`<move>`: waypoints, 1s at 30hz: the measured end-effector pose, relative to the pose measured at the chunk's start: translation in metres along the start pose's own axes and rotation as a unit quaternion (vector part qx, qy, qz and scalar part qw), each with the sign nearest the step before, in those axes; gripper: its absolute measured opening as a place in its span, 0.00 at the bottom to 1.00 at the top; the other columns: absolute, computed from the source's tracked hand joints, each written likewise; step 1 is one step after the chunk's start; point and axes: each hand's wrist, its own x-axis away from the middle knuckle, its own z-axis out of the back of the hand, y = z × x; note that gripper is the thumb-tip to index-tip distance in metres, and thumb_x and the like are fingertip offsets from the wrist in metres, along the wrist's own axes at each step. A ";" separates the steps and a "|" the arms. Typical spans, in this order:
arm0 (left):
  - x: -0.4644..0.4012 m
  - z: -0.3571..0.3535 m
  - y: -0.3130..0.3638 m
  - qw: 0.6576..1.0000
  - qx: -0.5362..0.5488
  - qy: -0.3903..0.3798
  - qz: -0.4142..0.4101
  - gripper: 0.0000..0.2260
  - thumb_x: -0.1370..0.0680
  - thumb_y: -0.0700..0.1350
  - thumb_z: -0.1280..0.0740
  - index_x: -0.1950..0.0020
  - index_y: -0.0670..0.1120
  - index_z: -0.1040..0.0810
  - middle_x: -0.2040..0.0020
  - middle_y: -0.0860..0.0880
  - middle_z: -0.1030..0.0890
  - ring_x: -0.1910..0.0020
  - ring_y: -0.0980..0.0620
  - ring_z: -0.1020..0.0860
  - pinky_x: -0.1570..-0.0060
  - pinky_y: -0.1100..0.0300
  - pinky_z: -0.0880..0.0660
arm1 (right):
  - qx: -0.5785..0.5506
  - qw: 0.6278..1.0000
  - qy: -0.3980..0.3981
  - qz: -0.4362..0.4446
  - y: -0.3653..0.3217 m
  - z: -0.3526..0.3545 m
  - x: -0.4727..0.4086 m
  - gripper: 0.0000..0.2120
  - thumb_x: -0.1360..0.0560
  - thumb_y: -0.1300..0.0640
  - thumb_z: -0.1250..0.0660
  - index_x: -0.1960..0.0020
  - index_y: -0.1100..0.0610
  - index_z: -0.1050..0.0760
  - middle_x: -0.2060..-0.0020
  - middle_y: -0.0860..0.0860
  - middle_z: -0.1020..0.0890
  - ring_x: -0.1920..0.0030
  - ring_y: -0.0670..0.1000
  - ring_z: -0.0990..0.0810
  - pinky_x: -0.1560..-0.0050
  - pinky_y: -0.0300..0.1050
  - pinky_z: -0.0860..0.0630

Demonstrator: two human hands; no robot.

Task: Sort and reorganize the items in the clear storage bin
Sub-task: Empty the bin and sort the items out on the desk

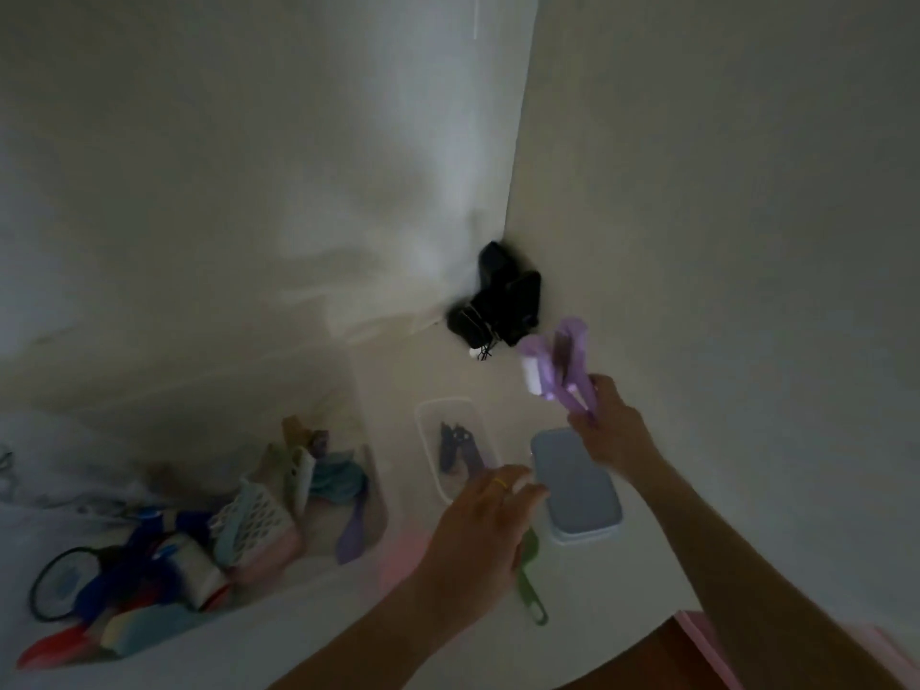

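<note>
A big clear storage bin (371, 483) lies at lower left, packed with several items: a mesh pouch (254, 520), a purple spoon (348, 532), teal cloth, blue and red things. My right hand (605, 430) grips a lilac plastic item (567, 363) with a white end, raised above the floor. My left hand (478, 535) hovers with relaxed fingers over a small clear container (429, 415) that holds dark clips. Under this hand a green handled utensil (530, 587) lies on the floor.
A closed box with a blue-grey lid (575, 485) stands between my hands. A pile of black objects (498, 301) with hair pins sits in the wall corner. A black-rimmed mirror (59, 582) lies at far left. Pale walls rise close behind.
</note>
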 end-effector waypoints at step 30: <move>-0.046 -0.080 -0.012 0.982 -0.114 -0.136 0.068 0.24 0.19 0.50 0.37 0.23 0.50 0.35 0.22 0.40 0.38 0.24 0.38 0.37 0.27 0.42 0.39 | 0.086 0.992 0.036 0.084 0.078 -0.015 -0.072 0.17 0.25 0.59 0.31 0.36 0.55 0.24 0.44 0.57 0.19 0.45 0.56 0.19 0.41 0.44 0.27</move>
